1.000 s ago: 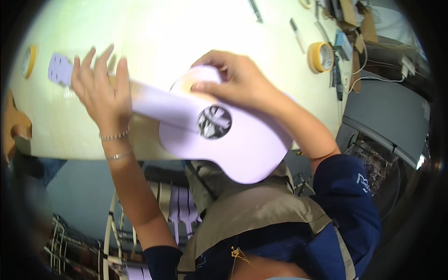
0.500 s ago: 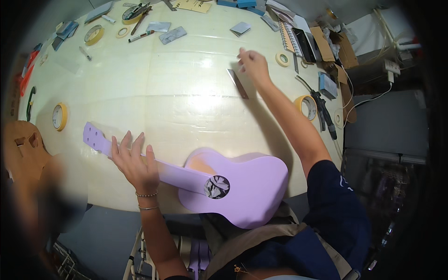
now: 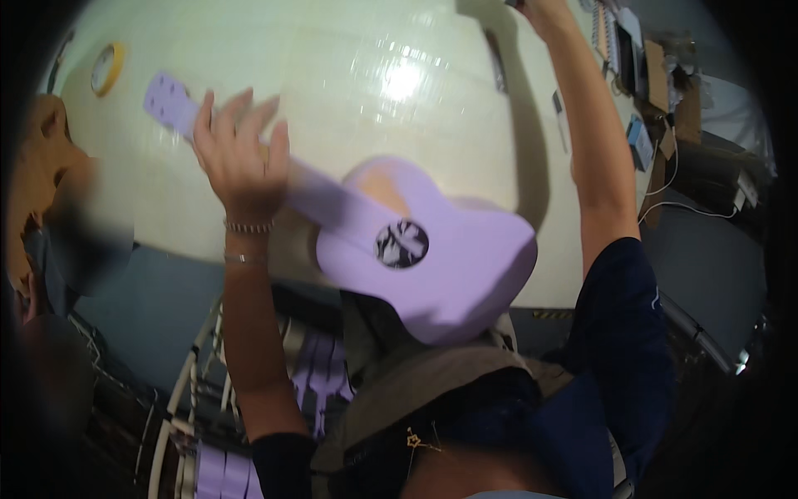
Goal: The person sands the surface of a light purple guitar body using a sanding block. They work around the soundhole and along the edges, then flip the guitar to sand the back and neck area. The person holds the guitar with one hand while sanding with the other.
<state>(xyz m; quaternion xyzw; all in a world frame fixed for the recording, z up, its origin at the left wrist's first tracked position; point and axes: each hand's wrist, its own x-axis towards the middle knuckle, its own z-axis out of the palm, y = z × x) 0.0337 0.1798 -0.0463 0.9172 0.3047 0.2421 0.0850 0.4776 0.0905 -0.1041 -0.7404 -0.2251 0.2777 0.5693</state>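
Note:
A small lilac guitar point(image 3: 465, 249), with a bare peach-coloured patch by its neck joint, lies over the table's near edge against my body. Crumpled black-and-white material fills its round sound hole point(image 3: 402, 244). Across the neck lies my left hand point(image 3: 241, 158), fingers stretched and spread, headstock point(image 3: 169, 101) just beyond it. At the top edge, my right hand point(image 3: 542, 15) is partly cut off; its fingers look closed by a small dark thing that I cannot make out. A flat narrow blade point(image 3: 496, 60) rests on the table near that arm.
Yellow tape point(image 3: 108, 69) lies on the table point(image 3: 332, 50) at far left, above a brown guitar-shaped body point(image 3: 41, 166). A thin strip point(image 3: 561, 121), a blue box point(image 3: 639, 143), cardboard point(image 3: 657, 75) and white cables line the right side. Lilac parts point(image 3: 320, 366) sit on a rack below.
My right arm has reached farther away, toward the top edge. The view has shifted, so the table and guitar appear higher. My left hand stays on the neck.

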